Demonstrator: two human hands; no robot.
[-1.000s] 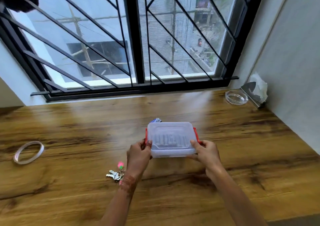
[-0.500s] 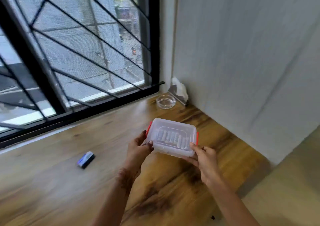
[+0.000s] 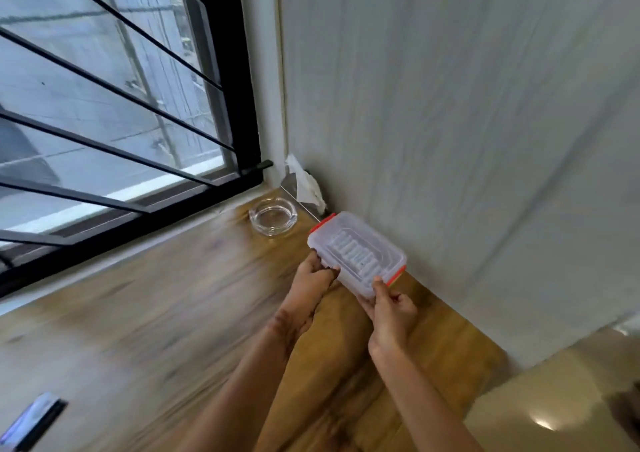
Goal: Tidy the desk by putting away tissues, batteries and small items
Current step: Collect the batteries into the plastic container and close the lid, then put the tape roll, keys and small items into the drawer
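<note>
Since half a second ago the clear box [image 3: 358,252] with red clips has moved to the far right of the worktop [image 3: 156,330], now close by the wall [image 3: 450,105] and near the glass ashtray [image 3: 273,221] and tissue holder [image 3: 304,188]; the small blue item [image 3: 31,420] lies well apart at lower left. The left hand [image 3: 313,278] pinches the box's near-left corner and the right hand [image 3: 389,308] grips its near-right corner, fingers curled, thumb on the lid. A row of pale cylinders shows through the lid; whether the box touches the worktop cannot be told.
</note>
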